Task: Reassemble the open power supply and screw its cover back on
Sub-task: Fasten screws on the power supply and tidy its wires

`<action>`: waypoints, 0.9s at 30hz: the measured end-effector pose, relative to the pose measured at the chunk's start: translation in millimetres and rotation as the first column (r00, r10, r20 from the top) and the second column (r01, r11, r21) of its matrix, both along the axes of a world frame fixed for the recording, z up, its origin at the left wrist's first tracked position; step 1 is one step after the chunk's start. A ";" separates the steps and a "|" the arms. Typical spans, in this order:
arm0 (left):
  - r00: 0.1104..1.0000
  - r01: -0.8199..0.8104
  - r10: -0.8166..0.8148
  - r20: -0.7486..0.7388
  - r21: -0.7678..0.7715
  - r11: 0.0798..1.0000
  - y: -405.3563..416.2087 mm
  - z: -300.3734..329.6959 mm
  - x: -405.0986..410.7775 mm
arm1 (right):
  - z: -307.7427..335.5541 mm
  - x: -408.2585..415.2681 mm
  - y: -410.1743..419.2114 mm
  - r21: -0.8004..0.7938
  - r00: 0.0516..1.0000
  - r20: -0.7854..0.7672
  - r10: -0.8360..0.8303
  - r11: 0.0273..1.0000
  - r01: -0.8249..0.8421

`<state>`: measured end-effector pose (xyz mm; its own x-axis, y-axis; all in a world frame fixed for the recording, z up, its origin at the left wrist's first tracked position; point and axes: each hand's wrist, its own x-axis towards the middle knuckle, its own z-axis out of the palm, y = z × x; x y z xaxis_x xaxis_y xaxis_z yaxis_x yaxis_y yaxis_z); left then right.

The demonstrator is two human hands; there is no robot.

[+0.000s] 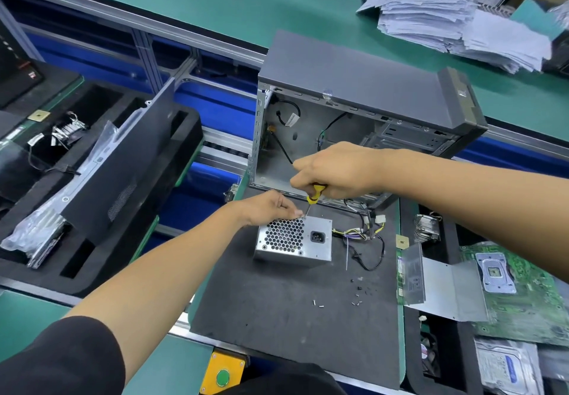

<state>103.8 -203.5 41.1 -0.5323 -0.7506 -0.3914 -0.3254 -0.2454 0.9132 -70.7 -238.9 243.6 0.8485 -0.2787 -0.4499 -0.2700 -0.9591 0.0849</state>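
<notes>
**Screwdriver set at the corner of the power supply**

Hands meet over the power supply's top rear corner. The right hand (332, 171) is curled round the yellow-and-black handle of a screwdriver (314, 195), whose thin shaft slants down to a screw point at the upper corner of the fan grille. The left hand (271, 208) rests on the top of the power supply (294, 242), its fingertips pinched together right beside the screwdriver tip; whether they hold a screw is too small to tell.

The power supply stands on a dark foam mat (277, 311) on the bench, its honeycomb grille and mains socket facing the camera. A bundle of coloured wires (358, 236) trails from its right side across the mat. Loose screws (357, 293) lie scattered on the mat nearer the camera.

Just behind the hands stands an open computer case (354, 93), cables hanging inside. To the right lie a bent metal panel (443, 290) and a green motherboard (523, 302). A black side panel (123, 164) leans in a foam tray on the left. Stacked papers (446, 19) lie at the far right of the bench.
</notes>
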 end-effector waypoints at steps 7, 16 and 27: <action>0.999 -0.042 0.042 -0.005 0.021 0.999 -2.6 -9.2 1.1 | -1.6 -11.4 -8.9 0.074 0.985 0.031 -0.171 0.983 0.168; 1.000 0.003 -0.004 0.025 0.050 0.999 -5.5 -9.8 1.8 | 0.3 -7.4 -10.7 0.013 0.994 0.042 -0.100 0.995 0.099; 0.997 0.029 -0.033 0.066 0.052 0.998 -7.7 -10.7 3.5 | -8.2 -18.6 -13.0 0.095 0.981 0.104 -0.161 0.984 0.151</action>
